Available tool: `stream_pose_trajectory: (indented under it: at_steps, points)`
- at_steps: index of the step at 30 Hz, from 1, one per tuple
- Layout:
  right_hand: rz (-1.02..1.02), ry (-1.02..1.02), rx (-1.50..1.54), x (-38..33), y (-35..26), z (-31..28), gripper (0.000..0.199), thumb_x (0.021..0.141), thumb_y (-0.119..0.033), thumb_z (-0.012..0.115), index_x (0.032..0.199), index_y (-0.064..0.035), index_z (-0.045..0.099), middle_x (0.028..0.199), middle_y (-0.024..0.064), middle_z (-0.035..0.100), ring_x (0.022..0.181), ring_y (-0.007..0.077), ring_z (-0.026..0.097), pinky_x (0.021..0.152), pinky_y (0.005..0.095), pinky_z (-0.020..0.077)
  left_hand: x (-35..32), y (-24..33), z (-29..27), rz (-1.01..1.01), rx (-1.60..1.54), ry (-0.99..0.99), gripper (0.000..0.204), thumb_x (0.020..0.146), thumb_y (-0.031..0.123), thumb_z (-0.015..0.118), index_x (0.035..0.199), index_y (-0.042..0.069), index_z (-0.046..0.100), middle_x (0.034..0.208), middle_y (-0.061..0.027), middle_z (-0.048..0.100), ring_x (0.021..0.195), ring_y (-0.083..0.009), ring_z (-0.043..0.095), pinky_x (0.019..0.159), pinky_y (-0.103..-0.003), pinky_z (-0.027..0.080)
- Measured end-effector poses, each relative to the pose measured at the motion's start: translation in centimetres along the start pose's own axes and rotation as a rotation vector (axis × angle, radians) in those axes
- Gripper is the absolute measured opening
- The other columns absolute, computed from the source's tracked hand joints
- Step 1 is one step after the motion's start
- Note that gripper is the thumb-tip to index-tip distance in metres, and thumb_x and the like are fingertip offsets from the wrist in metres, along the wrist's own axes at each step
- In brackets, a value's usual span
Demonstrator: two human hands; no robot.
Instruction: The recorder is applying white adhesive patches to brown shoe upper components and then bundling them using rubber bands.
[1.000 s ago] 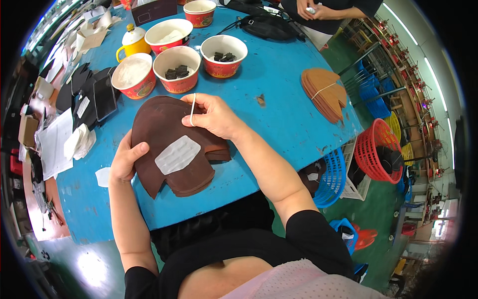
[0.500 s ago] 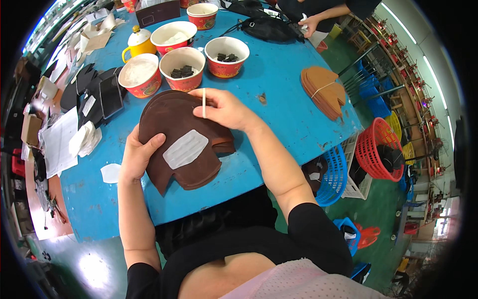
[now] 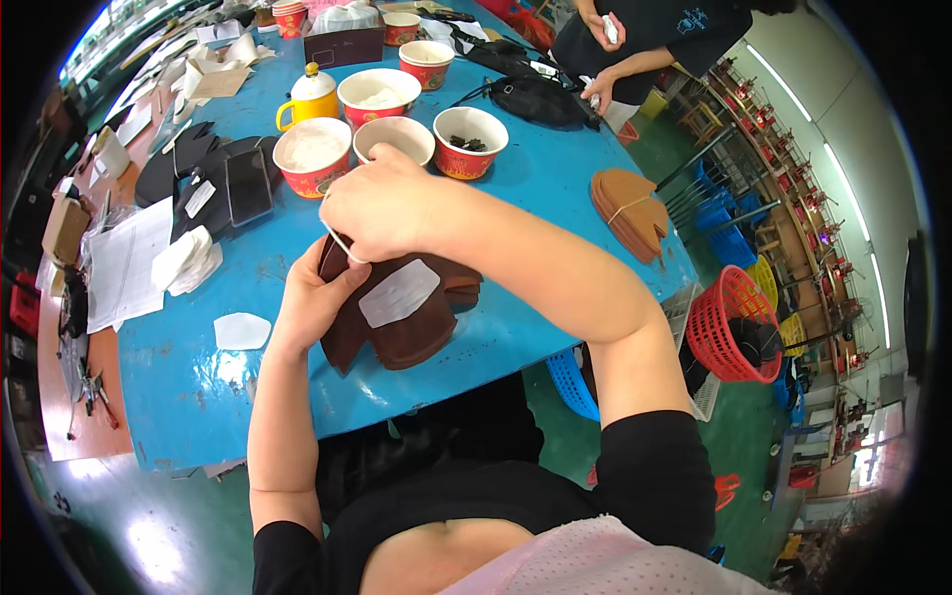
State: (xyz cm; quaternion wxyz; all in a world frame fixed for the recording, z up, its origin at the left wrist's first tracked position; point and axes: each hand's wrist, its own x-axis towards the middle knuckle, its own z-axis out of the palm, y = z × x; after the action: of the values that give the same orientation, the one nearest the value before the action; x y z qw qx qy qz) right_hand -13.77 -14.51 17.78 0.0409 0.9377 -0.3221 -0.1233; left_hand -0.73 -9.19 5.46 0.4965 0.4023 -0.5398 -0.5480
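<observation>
A stack of dark brown leather pieces (image 3: 409,335) lies at the near edge of the blue table (image 3: 516,198), with a white patch (image 3: 399,294) stuck on the top piece. My left hand (image 3: 315,300) presses on the stack's left edge. My right hand (image 3: 382,206) hovers above the stack's far side, pinching a thin white stick (image 3: 337,238) that points down toward my left hand. Just beyond my right hand stand red paper bowls: one with white paste (image 3: 311,155), one mostly hidden (image 3: 401,136) and one with dark bits (image 3: 470,141).
A loose white patch (image 3: 242,330) and a pile of white patches (image 3: 184,260) lie at left, beside papers (image 3: 127,266) and black pieces (image 3: 198,164). A yellow jug (image 3: 309,93) and tan leather stack (image 3: 631,210) sit farther off. Another person (image 3: 635,40) stands at the far side. A red basket (image 3: 734,325) is at right.
My right hand moved left and up over the stack with the stick, now tilted down-left. My left hand slid onto the stack's left edge. The view has moved closer.
</observation>
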Motion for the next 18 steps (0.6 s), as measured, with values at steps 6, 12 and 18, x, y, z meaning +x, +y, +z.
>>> stream_pose_trajectory:
  at_steps: [6, 12, 18]
  points:
    - [-0.043, -0.09, 0.1, 0.7, 1.0, -0.6, 0.027, 0.07, -0.024, 0.072, 0.092, -0.0091, 0.066, 0.086, 0.0084, 0.067, 0.083, 0.0257, 0.065, 0.069, 0.0394, 0.0493, -0.1, 0.2, -0.2, -0.009, 0.077, 0.048, 0.032, 0.08, 0.012, 0.069, 0.109, 0.001, 0.059, 0.098, -0.0054, 0.065, 0.088, -0.0104, 0.059, 0.08, -0.028, 0.047]
    - [-0.035, -0.094, 0.044, 1.3, 0.6, 0.3, 0.023, 0.072, -0.016, 0.069, 0.092, -0.0083, 0.064, 0.089, 0.0103, 0.066, 0.084, 0.027, 0.064, 0.07, 0.0403, 0.0502, 0.1, 1.4, -0.5, -0.042, 0.25, 0.049, 0.034, 0.077, 0.016, 0.073, 0.103, -0.002, 0.06, 0.093, -0.0086, 0.066, 0.083, -0.0124, 0.061, 0.074, -0.029, 0.049]
    - [0.005, -0.094, 0.065, 1.3, 0.3, -0.8, 0.026, 0.07, -0.015, 0.068, 0.094, -0.0056, 0.064, 0.089, 0.0139, 0.066, 0.087, 0.028, 0.065, 0.07, 0.0394, 0.0521, -0.2, -0.1, 0.6, 0.172, 0.346, 0.259, 0.053, 0.077, 0.01, 0.072, 0.123, 0.006, 0.045, 0.091, -0.0132, 0.067, 0.084, -0.0187, 0.065, 0.075, -0.03, 0.049]
